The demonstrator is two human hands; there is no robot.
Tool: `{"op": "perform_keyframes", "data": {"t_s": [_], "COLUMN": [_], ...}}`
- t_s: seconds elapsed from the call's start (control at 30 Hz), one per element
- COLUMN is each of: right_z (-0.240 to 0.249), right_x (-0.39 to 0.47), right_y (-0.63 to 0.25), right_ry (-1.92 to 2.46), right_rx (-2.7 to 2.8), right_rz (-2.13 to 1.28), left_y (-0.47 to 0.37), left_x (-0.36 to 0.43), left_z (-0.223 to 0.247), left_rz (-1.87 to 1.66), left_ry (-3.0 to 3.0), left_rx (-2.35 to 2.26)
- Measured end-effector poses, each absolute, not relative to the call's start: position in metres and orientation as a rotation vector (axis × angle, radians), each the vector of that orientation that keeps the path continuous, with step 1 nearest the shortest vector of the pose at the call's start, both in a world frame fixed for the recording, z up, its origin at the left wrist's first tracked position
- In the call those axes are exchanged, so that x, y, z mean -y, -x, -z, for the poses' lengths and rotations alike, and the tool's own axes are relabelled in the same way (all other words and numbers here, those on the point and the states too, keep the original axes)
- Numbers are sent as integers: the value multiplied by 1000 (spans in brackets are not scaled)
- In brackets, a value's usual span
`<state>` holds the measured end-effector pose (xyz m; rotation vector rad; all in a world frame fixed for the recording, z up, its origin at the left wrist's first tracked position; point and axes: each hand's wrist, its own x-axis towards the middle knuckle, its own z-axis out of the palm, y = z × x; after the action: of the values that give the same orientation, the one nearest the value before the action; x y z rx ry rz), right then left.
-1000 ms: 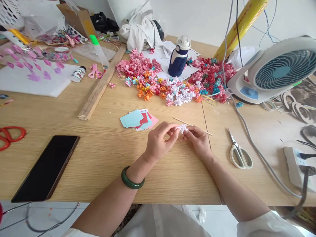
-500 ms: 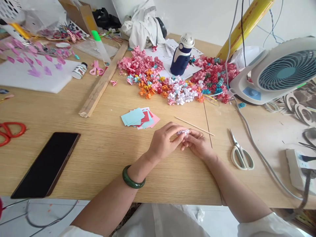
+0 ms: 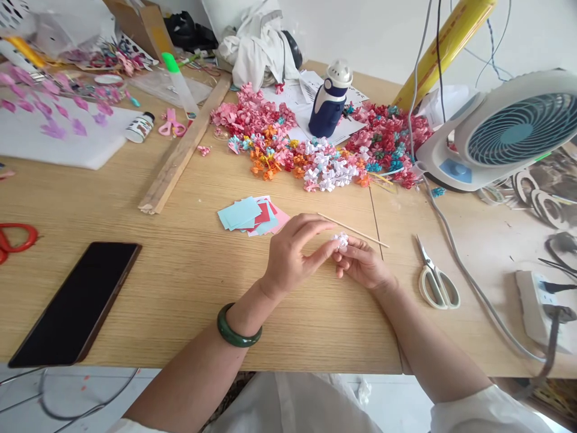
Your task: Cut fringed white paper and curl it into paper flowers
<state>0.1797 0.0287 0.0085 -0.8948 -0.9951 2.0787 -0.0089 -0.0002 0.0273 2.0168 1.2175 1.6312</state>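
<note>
A small white paper flower (image 3: 340, 242) is pinched between the fingertips of my right hand (image 3: 363, 263). My left hand (image 3: 291, 252), with a green bangle (image 3: 238, 326) on its wrist, has its thumb and fingers spread apart, and the thumb tip reaches the flower's left side. Colored paper pieces (image 3: 243, 213) lie in a loose stack beyond my left hand. A thin wooden stick (image 3: 354, 230) rests on the table just past both hands. White-handled scissors (image 3: 436, 279) lie to the right of my right hand.
A heap of paper flowers (image 3: 331, 171) surrounds a dark blue bottle (image 3: 328, 108) at the back. A wooden bar (image 3: 184, 150) and a phone (image 3: 76, 304) lie left. At right are a fan (image 3: 514, 135), its cable and a power strip (image 3: 538, 307). Red-handled scissors (image 3: 20, 237) sit far left.
My left hand's fingers have opened and lifted away from the white flower, showing more of it. My right hand still holds the flower. The view has shifted slightly.
</note>
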Motion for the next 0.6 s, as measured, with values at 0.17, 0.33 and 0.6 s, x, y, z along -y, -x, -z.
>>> {"op": "perform_keyframes", "data": {"t_s": [0.17,0.33,0.6], "right_z": [-6,-2,12], "right_x": [-29,-29,-31], "right_y": [-179,-177,-179], "right_ry": [926,978,1050], "right_rx": [1036,1105,1310], "right_rz": [-2033,-1853,-1330], "left_y": [4,7,11], "left_x": [-1,-2,-4], "left_z": [-19,-22,-23], "left_rz": [-1464,-1569,-1662], "left_ry": [-2043,-2057,-1857], "left_rx": [-1205,-1197,-1323]}}
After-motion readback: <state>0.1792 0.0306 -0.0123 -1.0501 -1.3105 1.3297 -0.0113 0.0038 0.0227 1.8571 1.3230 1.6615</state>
